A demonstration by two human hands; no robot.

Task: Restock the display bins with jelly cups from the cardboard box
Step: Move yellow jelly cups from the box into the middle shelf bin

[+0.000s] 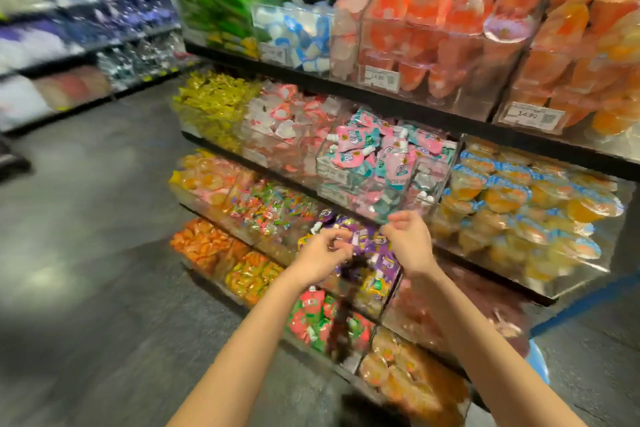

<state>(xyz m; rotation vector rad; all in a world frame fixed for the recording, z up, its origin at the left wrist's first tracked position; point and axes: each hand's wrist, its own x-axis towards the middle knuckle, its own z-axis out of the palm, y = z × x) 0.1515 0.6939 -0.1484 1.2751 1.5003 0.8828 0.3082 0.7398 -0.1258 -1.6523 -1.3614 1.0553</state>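
My left hand [323,253] and my right hand [408,241] reach out side by side in front of a clear bin of purple pouches [372,255] on a lower shelf. Both hands have loosely curled fingers. The right one holds nothing. A dark blurred streak [341,308] hangs down just beside the left hand's fingertips; whether those fingers pinch it cannot be told. Clear bins of orange jelly cups [519,215] with blue-rimmed lids stand to the right, and more jelly cups [412,378] fill a bin low down. No cardboard box is in view.
Tiered shelves carry clear bins of pink and teal pouches [381,163], yellow sweets [214,104] and tall orange jelly cups [443,35]. An aisle of grey floor [86,253] opens to the left, with another shelf row [69,28] beyond. A blue object [540,364] sits low right.
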